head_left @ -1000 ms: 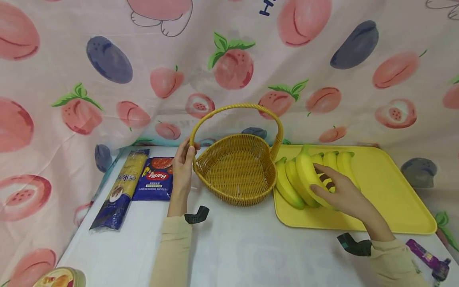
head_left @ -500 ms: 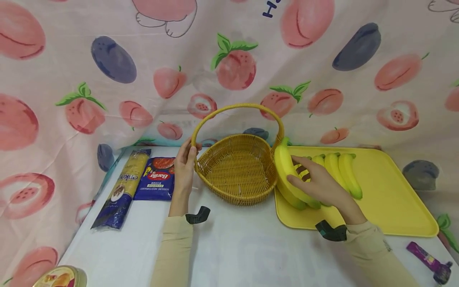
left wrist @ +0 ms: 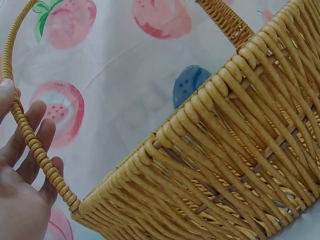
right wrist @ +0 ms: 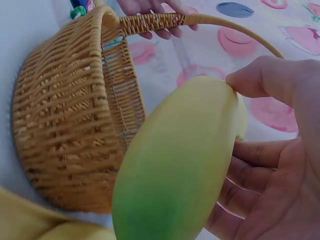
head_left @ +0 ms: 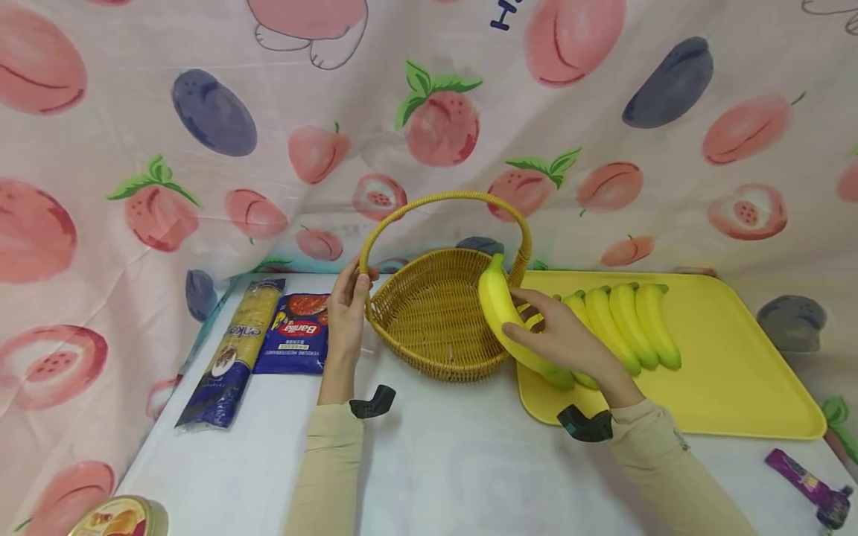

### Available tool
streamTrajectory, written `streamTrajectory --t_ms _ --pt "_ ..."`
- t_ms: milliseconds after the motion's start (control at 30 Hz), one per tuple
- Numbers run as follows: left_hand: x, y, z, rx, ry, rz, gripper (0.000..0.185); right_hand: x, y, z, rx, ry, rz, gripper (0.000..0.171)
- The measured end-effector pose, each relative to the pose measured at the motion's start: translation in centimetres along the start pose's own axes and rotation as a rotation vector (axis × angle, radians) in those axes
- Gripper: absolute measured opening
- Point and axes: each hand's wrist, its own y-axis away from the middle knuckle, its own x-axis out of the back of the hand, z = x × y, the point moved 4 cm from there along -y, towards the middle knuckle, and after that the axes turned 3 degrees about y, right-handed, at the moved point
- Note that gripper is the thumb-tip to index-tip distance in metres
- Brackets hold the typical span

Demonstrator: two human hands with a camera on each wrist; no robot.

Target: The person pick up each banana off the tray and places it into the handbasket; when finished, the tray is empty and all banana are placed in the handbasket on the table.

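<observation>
Sleeves reach in from the near edge. We see the right hand [head_left: 570, 346] curled round a banana [head_left: 509, 320], held over the right rim of the basket [head_left: 436, 316], which sits mid-table. More bananas [head_left: 626, 324] lie on the yellow tray [head_left: 737, 357], right. Farther left, our left hand [head_left: 347, 309] holds the basket handle [head_left: 365, 246], fingers loosely curled. Pasta packets [head_left: 295, 333] lie far left.
</observation>
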Motion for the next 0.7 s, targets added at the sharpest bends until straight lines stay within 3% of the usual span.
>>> streamTrajectory --t_ms 700 --pt "0.2 -0.1 0.0 -0.004 -0.020 -0.013 0.038 -4.8 -9.0 -2.5 -0.049 0.086 -0.185 0.065"
